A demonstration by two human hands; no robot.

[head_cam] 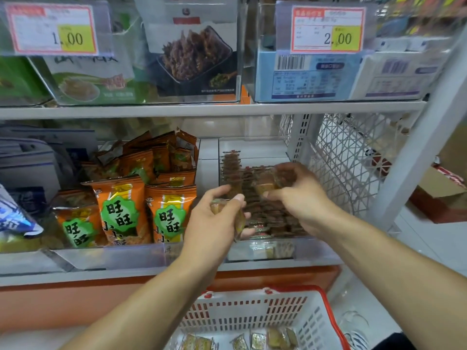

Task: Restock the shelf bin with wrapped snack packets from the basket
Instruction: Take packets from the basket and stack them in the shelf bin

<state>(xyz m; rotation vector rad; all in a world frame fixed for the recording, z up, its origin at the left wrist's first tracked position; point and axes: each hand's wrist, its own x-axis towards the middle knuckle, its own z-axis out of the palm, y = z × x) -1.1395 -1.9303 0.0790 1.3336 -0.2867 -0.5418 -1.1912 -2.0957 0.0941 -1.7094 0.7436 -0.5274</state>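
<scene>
A clear shelf bin (313, 248) on the lower shelf holds rows of small brown wrapped snack packets (267, 213). My left hand (214, 223) grips a few of these packets at the bin's front left corner. My right hand (300, 195) pinches a packet (264, 185) above the middle of the bin; it looks blurred. Below, a white basket with a red rim (252, 314) stands on the floor, with several loose packets (257, 341) on its bottom.
Orange snack bags (121, 210) fill the bin to the left. The upper shelf (202, 109) with price tags hangs close above. A white mesh side panel (348, 157) and an upright post (414, 157) bound the right. A cardboard box (442, 190) sits beyond.
</scene>
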